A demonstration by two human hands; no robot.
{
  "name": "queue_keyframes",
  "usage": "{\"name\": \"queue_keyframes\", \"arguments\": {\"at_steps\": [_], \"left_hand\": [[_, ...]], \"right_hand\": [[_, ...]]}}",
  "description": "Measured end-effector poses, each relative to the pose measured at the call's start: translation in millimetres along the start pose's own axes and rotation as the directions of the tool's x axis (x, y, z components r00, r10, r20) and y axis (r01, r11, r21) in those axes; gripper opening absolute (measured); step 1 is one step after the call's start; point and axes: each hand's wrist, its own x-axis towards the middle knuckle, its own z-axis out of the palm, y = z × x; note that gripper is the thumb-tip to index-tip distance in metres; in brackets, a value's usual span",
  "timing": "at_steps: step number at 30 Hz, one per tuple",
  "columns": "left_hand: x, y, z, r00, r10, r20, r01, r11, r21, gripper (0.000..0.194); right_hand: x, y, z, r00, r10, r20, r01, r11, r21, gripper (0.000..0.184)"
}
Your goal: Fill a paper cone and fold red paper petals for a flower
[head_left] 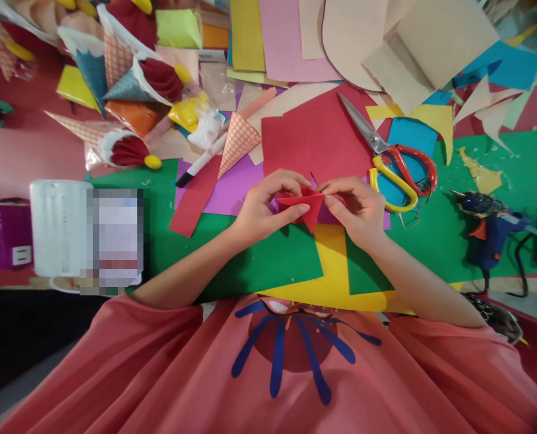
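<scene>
Between my two hands is a small piece of folded red paper, its pointed end hanging down. My left hand pinches its left part, thumb in front and fingers behind. On the other side my right hand grips the right edge between thumb and fingertips. Just beyond them lies a large red sheet. Scissors with one red and one yellow handle loop rest to the right, blades pointing away. A checked paper cone sits to the left, beside a white marker with a dark cap.
Green sheets cover the near table. At the right lies a blue glue gun with its cord. A phone and a white box are at the left. Several ice-cream-like cones crowd the far left; coloured sheets lie at the back.
</scene>
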Motion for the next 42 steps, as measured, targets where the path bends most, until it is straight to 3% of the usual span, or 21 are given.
{"name": "queue_keyframes", "arguments": {"at_steps": [4, 6, 9, 16, 20, 32, 37, 42], "left_hand": [[1.1, -1.6, -0.8, 0.985, 0.158, -0.071, -0.148, 0.981, 0.127, 0.012], [0.6, -2.8, 0.2, 0.977, 0.201, -0.066, -0.188, 0.968, 0.166, 0.013], [-1.2, -6.1, 2.7, 0.973, 0.218, -0.079, -0.205, 0.968, 0.145, 0.018], [-7.0, -11.1, 3.3, 0.994, 0.077, -0.074, -0.077, 0.997, 0.01, 0.035], [-8.1, -11.8, 2.1, 0.997, -0.03, -0.072, 0.032, 0.999, 0.036, 0.046], [-2.3, -9.8, 2.3, 0.991, -0.058, -0.121, 0.057, 0.998, -0.005, 0.023], [-2.4, -9.1, 1.5, 0.991, -0.082, -0.106, 0.079, 0.996, -0.036, 0.02], [-3.4, -8.0, 1.1, 0.978, -0.196, -0.072, 0.186, 0.975, -0.125, 0.011]], "right_hand": [[-0.5, -0.7, 0.0, 1.0, -0.029, 0.009, 0.029, 0.999, -0.018, 0.015], [-0.2, -1.5, 0.9, 0.999, -0.05, 0.016, 0.051, 0.997, -0.063, 0.021], [1.5, -2.4, 2.4, 0.996, -0.084, 0.038, 0.088, 0.988, -0.126, 0.014], [3.4, -1.1, 2.2, 0.992, -0.125, 0.026, 0.127, 0.979, -0.156, 0.006], [2.4, -1.1, 1.8, 0.996, -0.085, 0.009, 0.085, 0.985, -0.153, 0.007], [6.0, 2.1, 3.5, 0.981, 0.194, -0.023, -0.193, 0.981, 0.026, 0.01], [6.4, 3.3, 3.7, 0.969, 0.247, -0.005, -0.246, 0.967, 0.072, 0.019], [7.3, 2.6, 3.6, 0.961, 0.275, 0.024, -0.276, 0.957, 0.087, 0.024]]}}
